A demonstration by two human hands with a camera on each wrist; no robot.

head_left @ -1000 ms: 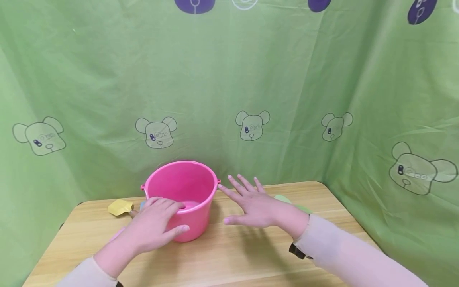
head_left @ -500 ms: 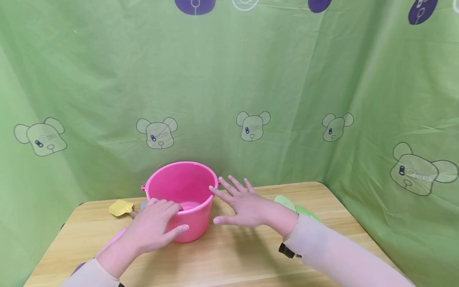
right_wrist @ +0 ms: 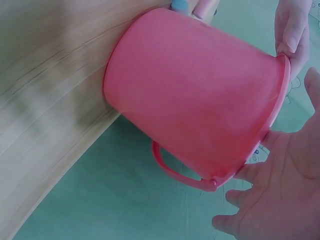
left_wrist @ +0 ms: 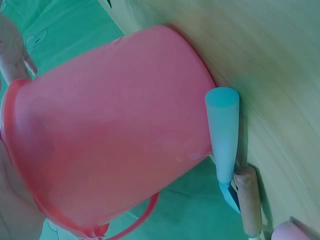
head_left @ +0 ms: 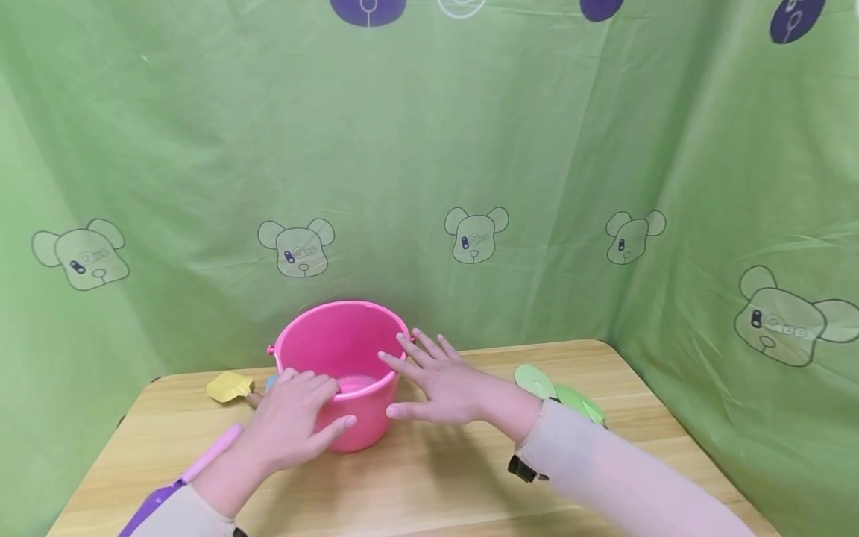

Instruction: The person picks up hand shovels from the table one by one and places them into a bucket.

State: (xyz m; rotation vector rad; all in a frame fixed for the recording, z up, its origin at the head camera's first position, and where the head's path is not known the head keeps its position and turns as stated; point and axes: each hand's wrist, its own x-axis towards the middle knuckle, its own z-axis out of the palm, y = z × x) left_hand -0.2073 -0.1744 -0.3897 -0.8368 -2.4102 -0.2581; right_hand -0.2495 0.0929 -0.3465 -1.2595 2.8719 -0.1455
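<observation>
A pink bucket (head_left: 362, 421) stands upright on the wooden table, its mouth facing up. My left hand (head_left: 288, 418) grips the near left rim, fingers hooked over the edge into the bucket and thumb outside. In the right wrist view, that left hand (right_wrist: 294, 32) holds the lip at the top right. My right hand (head_left: 443, 388) is spread with straight fingers against the right side of the rim. Those fingertips overlap the lip of the bucket (right_wrist: 195, 95) in the right wrist view. The bucket's handle (right_wrist: 177, 174) hangs down on the far side.
Left of the bucket lies a yellow-bladed shovel (head_left: 230, 386) with a wooden handle (left_wrist: 248, 197). Beside it is a light-blue handle (left_wrist: 223, 130). A purple trowel (head_left: 150, 507) with a pink grip lies under my left forearm. Two green flat pieces (head_left: 535, 380) lie to the right.
My right hand has moved left to the bucket's right rim, uncovering more of the green pieces. The left hand keeps its hold, and the bucket stays in place.
</observation>
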